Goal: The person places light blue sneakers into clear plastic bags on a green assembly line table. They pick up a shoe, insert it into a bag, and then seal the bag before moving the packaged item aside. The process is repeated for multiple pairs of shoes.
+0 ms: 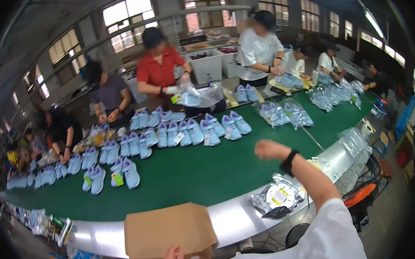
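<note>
Nearest is the cardboard box (pixel 169 232), lid up; the left hand (pixel 174 258) pinches its near wall at the belt's (pixel 205 172) near edge, probably to steady it. Over the near edge the right hand (pixel 269 149) hangs curled and empty, apart from the shoes (pixel 188 132) along the far edge.

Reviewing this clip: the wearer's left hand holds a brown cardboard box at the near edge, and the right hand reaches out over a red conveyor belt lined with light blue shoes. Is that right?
Not quite: the belt is green, not red, as the head view shows. The rest stands: the left hand holds the brown cardboard box at the near edge, and the right hand reaches out over the belt lined with light blue shoes.
</note>
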### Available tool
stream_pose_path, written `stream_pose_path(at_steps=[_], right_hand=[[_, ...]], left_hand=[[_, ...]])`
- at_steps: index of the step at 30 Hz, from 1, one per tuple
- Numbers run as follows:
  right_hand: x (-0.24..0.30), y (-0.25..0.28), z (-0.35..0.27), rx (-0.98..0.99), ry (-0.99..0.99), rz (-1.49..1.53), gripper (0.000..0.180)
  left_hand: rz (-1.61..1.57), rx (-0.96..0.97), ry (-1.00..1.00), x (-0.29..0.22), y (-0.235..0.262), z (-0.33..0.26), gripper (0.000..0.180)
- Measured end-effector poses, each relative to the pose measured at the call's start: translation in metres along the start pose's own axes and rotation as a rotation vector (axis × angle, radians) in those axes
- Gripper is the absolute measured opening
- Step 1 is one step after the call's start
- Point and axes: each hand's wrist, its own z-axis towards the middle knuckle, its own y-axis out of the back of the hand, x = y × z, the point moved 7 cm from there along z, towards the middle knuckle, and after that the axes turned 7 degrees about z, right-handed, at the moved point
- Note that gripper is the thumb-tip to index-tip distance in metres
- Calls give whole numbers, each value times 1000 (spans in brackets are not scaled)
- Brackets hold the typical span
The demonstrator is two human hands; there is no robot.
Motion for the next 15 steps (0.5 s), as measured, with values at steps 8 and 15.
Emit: stream_pose_path(at_steps=[8,15], right_hand=[[-59,62,14,352,-391,-307,53],[-79,163,96,468,-430,-584,46]], left_hand=[[487,209,-12,-157,-68,98,42],[615,345,79,-164,-74,130,34]])
